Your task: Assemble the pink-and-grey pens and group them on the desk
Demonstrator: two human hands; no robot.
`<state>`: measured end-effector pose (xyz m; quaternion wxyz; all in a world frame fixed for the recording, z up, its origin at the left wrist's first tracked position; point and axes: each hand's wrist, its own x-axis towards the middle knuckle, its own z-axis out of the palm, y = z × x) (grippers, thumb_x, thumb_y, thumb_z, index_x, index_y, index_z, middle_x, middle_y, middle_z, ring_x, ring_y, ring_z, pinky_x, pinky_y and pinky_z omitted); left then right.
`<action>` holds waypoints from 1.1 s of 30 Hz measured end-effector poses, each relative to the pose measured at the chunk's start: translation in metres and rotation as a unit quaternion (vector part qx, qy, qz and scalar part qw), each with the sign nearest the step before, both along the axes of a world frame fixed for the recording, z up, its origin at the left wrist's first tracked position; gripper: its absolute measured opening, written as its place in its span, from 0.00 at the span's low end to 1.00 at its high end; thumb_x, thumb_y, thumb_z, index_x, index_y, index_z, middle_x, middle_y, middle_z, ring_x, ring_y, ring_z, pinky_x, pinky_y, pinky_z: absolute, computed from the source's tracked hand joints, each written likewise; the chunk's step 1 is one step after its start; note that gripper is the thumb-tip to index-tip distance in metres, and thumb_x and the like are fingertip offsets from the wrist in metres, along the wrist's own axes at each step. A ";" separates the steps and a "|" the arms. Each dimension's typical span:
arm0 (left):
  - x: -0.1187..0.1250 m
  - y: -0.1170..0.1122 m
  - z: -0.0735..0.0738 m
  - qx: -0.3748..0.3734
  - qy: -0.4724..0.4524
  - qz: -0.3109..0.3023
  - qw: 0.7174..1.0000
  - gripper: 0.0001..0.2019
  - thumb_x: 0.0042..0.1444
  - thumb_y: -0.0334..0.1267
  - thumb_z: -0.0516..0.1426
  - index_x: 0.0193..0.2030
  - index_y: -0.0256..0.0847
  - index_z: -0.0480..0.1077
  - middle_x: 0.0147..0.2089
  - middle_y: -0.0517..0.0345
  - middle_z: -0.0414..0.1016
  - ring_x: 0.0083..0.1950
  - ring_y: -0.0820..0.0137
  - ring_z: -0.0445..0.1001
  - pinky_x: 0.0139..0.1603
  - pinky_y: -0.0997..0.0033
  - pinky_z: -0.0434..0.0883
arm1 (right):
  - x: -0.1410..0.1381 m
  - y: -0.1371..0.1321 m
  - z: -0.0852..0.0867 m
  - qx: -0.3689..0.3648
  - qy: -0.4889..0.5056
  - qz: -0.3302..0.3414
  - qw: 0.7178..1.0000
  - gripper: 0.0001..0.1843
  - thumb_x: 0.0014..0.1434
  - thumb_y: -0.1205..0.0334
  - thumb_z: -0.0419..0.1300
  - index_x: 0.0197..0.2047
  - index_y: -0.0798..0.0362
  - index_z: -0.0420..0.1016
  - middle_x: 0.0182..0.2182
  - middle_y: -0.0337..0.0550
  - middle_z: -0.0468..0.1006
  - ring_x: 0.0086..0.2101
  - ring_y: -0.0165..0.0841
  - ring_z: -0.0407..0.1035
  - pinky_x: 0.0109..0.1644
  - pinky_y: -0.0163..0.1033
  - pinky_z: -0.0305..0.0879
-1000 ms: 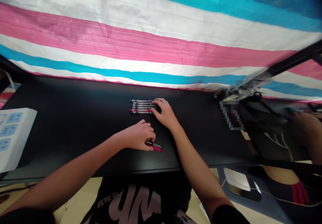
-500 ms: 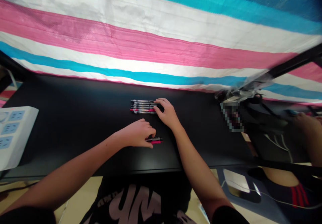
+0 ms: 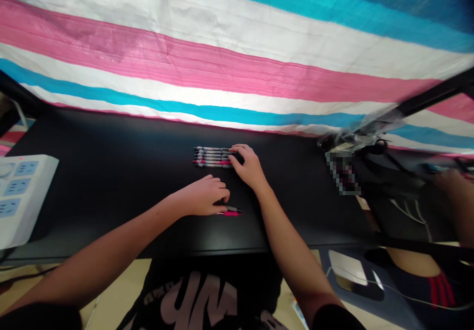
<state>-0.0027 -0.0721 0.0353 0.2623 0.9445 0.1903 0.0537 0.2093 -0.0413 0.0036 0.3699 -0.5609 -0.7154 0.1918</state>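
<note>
On the black table point(image 3: 111, 182) lies a neat row of several pens point(image 3: 212, 157), side by side, pointing left to right. My right hand point(image 3: 249, 168) rests on the right end of that row, fingers curled over the pens. Nearer to me, my left hand point(image 3: 203, 196) is closed over two loose pens point(image 3: 231, 211), one black and one pink, whose tips stick out to the right of my fingers.
A white power strip point(image 3: 20, 196) sits at the table's left edge. A striped pink, white and blue sheet point(image 3: 222, 68) hangs behind. At the right stand a dark arm or stand point(image 3: 370, 167) and another person's hand point(image 3: 454, 184).
My left hand has shifted the two loose pens slightly; they now lie flatter and a little lower on the table. My right hand stays on the row.
</note>
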 end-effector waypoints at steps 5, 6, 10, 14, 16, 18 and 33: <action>0.001 0.003 -0.003 0.019 -0.002 0.007 1.000 0.08 0.64 0.39 0.63 0.35 0.39 0.75 0.37 0.55 0.76 0.44 0.62 0.73 0.47 0.64 0.64 | -0.001 0.000 0.002 -0.003 0.008 -0.004 1.000 0.10 0.63 0.61 0.60 0.46 0.50 0.79 0.50 0.53 0.79 0.53 0.46 0.73 0.63 0.54 0.67; 0.001 0.004 -0.004 0.023 -0.006 0.015 1.000 0.08 0.65 0.38 0.62 0.36 0.38 0.74 0.38 0.54 0.76 0.44 0.62 0.74 0.48 0.64 0.65 | -0.001 0.000 0.002 -0.001 0.012 -0.006 1.000 0.10 0.63 0.61 0.59 0.45 0.50 0.80 0.50 0.53 0.79 0.53 0.45 0.73 0.63 0.54 0.67; 0.000 0.011 -0.005 -0.001 -0.037 0.101 0.994 0.06 0.69 0.37 0.57 0.41 0.38 0.72 0.41 0.53 0.78 0.42 0.63 0.77 0.45 0.65 0.69 | 0.000 0.000 0.008 0.019 0.057 -0.019 0.998 0.10 0.64 0.58 0.58 0.42 0.50 0.80 0.49 0.52 0.80 0.51 0.45 0.74 0.59 0.52 0.70; -0.006 0.022 -0.004 -0.014 -0.084 0.207 0.975 0.07 0.71 0.38 0.53 0.44 0.40 0.69 0.40 0.54 0.79 0.39 0.65 0.77 0.40 0.67 0.69 | 0.000 -0.002 0.017 -0.029 0.157 -0.054 0.986 0.16 0.67 0.48 0.57 0.39 0.50 0.80 0.34 0.45 0.82 0.37 0.40 0.77 0.45 0.45 0.72; -0.011 0.027 -0.003 0.002 -0.114 0.237 0.965 0.07 0.72 0.39 0.51 0.44 0.40 0.69 0.40 0.53 0.78 0.38 0.65 0.77 0.41 0.67 0.70 | -0.001 -0.004 0.020 -0.081 0.191 -0.046 0.977 0.23 0.68 0.41 0.55 0.35 0.51 0.79 0.22 0.40 0.77 0.27 0.35 0.71 0.37 0.41 0.69; -0.015 0.030 -0.002 0.015 -0.133 0.245 0.960 0.08 0.72 0.39 0.51 0.44 0.40 0.69 0.40 0.53 0.77 0.38 0.66 0.77 0.41 0.67 0.70 | -0.003 -0.006 0.023 -0.122 0.200 -0.011 0.972 0.29 0.67 0.36 0.53 0.30 0.51 0.77 0.16 0.36 0.71 0.21 0.32 0.64 0.31 0.39 0.64; -0.027 0.046 -0.014 0.055 -0.144 0.223 0.962 0.15 0.70 0.45 0.55 0.45 0.41 0.81 0.38 0.52 0.83 0.38 0.64 0.81 0.42 0.68 0.73 | -0.014 -0.012 0.022 -0.144 0.215 0.056 0.964 0.17 0.62 0.45 0.64 0.32 0.50 0.74 0.22 0.37 0.75 0.26 0.32 0.69 0.34 0.38 0.65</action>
